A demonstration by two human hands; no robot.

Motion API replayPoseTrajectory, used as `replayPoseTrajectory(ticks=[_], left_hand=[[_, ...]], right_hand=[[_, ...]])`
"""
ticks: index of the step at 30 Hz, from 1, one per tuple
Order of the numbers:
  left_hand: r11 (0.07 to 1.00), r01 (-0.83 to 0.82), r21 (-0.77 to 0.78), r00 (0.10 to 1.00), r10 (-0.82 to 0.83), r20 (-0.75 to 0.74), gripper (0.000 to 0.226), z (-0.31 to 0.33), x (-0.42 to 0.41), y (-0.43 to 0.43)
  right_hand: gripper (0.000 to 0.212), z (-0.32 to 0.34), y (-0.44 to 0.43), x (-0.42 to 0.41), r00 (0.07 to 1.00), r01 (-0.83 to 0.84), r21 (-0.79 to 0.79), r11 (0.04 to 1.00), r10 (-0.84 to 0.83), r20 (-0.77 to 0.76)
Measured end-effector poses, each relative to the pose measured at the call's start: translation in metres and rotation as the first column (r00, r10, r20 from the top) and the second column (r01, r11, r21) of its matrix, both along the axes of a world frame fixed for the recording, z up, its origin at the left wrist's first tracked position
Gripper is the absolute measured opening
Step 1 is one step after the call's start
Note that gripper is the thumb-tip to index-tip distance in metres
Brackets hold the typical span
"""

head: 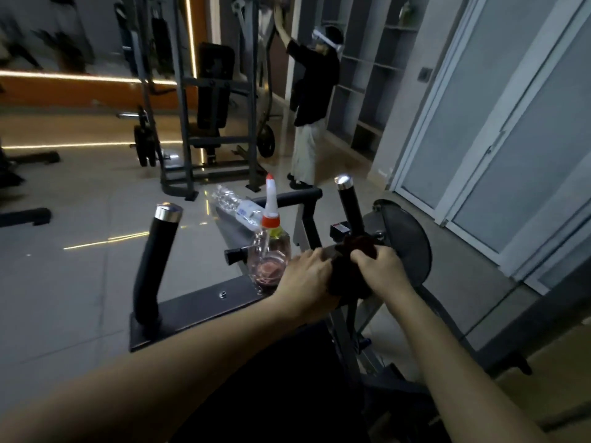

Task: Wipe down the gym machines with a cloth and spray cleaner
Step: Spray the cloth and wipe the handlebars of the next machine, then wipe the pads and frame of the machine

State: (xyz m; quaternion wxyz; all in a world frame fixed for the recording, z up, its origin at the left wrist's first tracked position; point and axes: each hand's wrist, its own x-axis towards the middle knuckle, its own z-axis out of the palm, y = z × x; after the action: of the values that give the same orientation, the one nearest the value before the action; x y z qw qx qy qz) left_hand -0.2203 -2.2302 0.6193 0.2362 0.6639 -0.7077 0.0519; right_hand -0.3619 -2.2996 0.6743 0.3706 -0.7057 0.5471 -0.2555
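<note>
**Soft cloth bunched in 2 hands at the machine's centre bar**

The dark cloth [355, 247] sits just right of the frame's centre. It is wadded against the spot where the right grip [350, 206] meets the machine's flat bar [204, 302]. It looks soft, light and limp enough to fold round tubing. I judge it is best held as a bunched pad with some fabric trapped in the palm, so it does not skid on the painted metal. Its colour is close to the machine's, so its edges are hard to trace.

The left hand [303, 276] has its fingers curled over the cloth's left side. The right hand [380, 270] has its fingers closed tight on the upper right part, knuckles toward the camera. Both hands grip the cloth, and neither shows anything else in its grasp.

The cleaner bottle [271, 247] stands upright on the bar just left of the left hand, its orange-and-white nozzle pointing up. It appears to be thin clear plastic, so probably light and easy to tip with a knock from the wrist. The body below the collar looks the safest place to take it. Whether the left hand touches it cannot be told.

Behind it, a second clear bottle [236, 206] lies on its side. The left grip [156, 260], capped in chrome, rises at centre-left. At upper centre, another person [315, 81] reaches up at a rack.
</note>
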Motion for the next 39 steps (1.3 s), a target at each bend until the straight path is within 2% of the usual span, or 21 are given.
replayPoseTrajectory(ticks=[3,6,8,10,12,14,16,18,20,22,24,26,28,30,35,39], left_hand=[[0.977,-0.030,-0.210,0.994,0.007,-0.108,0.022,0.026,0.011,0.047],[0.895,-0.254,-0.367,0.926,0.114,-0.361,0.019,0.048,0.031,0.067],[0.855,-0.425,-0.296,0.823,0.229,-0.520,0.041,0.052,0.047,0.060],[0.860,-0.503,-0.081,0.699,0.350,-0.624,0.079,0.053,0.062,0.046],[0.903,-0.420,0.094,0.620,0.361,-0.697,0.110,0.056,0.073,0.032],[0.956,-0.269,0.118,0.567,0.256,-0.783,0.119,0.057,0.078,0.020],[0.988,-0.137,0.072,0.475,0.129,-0.870,0.109,0.059,0.080,0.013],[0.993,-0.094,0.065,0.436,0.100,-0.894,0.084,0.059,0.081,0.008],[0.984,-0.168,0.054,0.525,0.136,-0.840,0.055,0.059,0.081,0.002],[0.979,-0.206,-0.005,0.678,0.139,-0.722,0.035,0.060,0.080,0.004],[0.987,-0.145,-0.067,0.797,0.076,-0.599,0.027,0.061,0.074,0.015],[0.989,-0.089,-0.121,0.856,0.014,-0.517,0.024,0.060,0.065,0.030],[0.985,-0.053,-0.162,0.879,-0.031,-0.475,0.021,0.058,0.056,0.051],[0.990,0.016,-0.138,0.883,-0.078,-0.462,0.020,0.053,0.049,0.075],[0.991,0.136,-0.002,0.873,-0.121,-0.472,0.022,0.011,0.030,0.127],[0.977,0.169,0.131,0.869,-0.084,-0.488,0.023,-0.039,0.013,0.157]], right_hand=[[0.018,0.010,0.007,0.001,0.950,-0.028,0.177,0.984,-0.028,0.309],[0.020,0.015,0.013,0.026,0.868,-0.089,0.262,0.961,-0.054,0.494],[0.027,0.015,0.019,0.045,0.850,-0.115,0.285,0.952,-0.055,0.524],[0.031,0.012,0.027,0.058,0.856,-0.133,0.292,0.947,-0.039,0.516],[0.037,0.007,0.034,0.064,0.858,-0.157,0.311,0.937,-0.026,0.513],[0.047,0.003,0.041,0.067,0.865,-0.181,0.332,0.926,-0.011,0.502],[0.057,-0.003,0.044,0.067,0.858,-0.207,0.360,0.910,-0.008,0.513],[0.063,-0.007,0.050,0.066,0.849,-0.223,0.363,0.905,-0.002,0.528],[0.063,-0.008,0.055,0.067,0.843,-0.222,0.346,0.911,0.002,0.537],[0.057,-0.007,0.062,0.067,0.851,-0.189,0.333,0.924,-0.014,0.525],[0.045,-0.005,0.072,0.065,0.865,-0.169,0.318,0.933,-0.015,0.502],[0.038,-0.005,0.084,0.060,0.882,-0.152,0.277,0.949,0.004,0.472],[0.036,-0.007,0.099,0.052,0.894,-0.125,0.264,0.956,-0.006,0.447],[0.035,-0.012,0.118,0.044,0.904,-0.109,0.295,0.949,-0.029,0.426],[0.024,-0.030,0.169,0.022,0.926,-0.119,0.440,0.890,-0.060,0.372],[0.023,-0.072,0.208,0.008,0.945,0.007,0.481,0.877,-0.163,0.285]])
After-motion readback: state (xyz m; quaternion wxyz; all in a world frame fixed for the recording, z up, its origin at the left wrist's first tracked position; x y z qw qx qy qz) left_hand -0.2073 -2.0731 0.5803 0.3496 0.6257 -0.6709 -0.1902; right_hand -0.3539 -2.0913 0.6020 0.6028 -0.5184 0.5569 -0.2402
